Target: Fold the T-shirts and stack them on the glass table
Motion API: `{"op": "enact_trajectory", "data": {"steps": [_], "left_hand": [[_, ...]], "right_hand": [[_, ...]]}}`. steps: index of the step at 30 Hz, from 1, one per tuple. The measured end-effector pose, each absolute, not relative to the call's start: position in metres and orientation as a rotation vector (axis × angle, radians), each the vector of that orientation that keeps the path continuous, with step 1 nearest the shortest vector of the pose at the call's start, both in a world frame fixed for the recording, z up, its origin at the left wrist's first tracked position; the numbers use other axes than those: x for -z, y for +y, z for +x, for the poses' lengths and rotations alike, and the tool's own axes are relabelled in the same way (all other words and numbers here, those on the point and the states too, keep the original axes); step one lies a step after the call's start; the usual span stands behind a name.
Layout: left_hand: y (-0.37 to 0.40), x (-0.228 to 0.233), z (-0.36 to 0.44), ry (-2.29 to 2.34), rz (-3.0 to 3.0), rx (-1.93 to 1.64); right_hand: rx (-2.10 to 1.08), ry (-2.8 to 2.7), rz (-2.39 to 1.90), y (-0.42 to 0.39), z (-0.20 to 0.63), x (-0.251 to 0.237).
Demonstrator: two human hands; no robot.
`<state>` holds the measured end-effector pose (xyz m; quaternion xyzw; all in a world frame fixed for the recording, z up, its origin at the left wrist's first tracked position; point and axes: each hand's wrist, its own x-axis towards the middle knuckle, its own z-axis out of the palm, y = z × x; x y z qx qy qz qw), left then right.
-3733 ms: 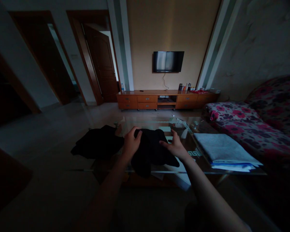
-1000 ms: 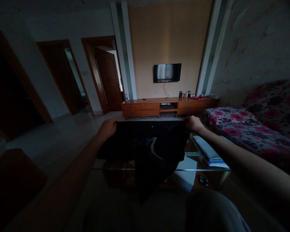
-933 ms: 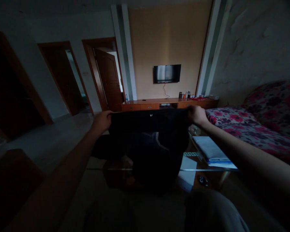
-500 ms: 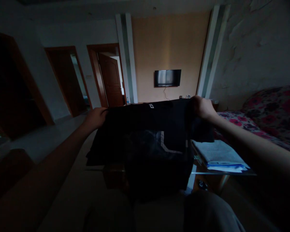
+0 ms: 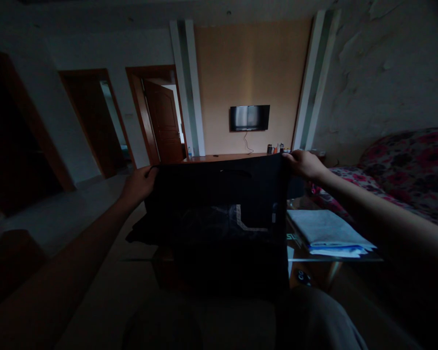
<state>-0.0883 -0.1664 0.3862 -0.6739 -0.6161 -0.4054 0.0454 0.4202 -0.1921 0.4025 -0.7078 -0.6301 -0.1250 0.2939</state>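
Observation:
A black garment (image 5: 211, 189) hangs spread out in front of me, its top edge pulled nearly straight. It has a darker patterned panel with a pale angular stripe and a small light tag at the right; its exact kind is too dark to make out. My left hand (image 5: 139, 183) is closed on its upper left corner, and my right hand (image 5: 306, 164) pinches the upper right corner. The lower part falls in front of a glass-topped table (image 5: 336, 259) and fades into shadow.
A folded light-blue cloth (image 5: 328, 231) lies on the table at the right, above a dark object (image 5: 301, 277) on the lower shelf. A flowered sofa (image 5: 405, 170) stands at the right. Beyond are a cabinet (image 5: 222, 158), a wall television (image 5: 249, 118) and an ajar door (image 5: 163, 124).
My hands have come slightly lower with the garment, and the right one has shifted a little. The white label at the top edge has turned almost out of sight. A flap at the right has dropped back.

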Motion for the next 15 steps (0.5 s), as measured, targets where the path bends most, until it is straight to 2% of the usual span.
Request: {"op": "enact_trajectory", "data": {"steps": [6,15], "left_hand": [[-0.191,-0.398,-0.094,-1.659,-1.869,1.072],[-0.218,-0.391,-0.106,-1.356,-1.878,0.926]], "right_hand": [[0.156,-1.774,-1.770,-0.211,0.444,-0.405],[0.399,-1.748,-1.709,-0.257,0.459,-0.398]]}}
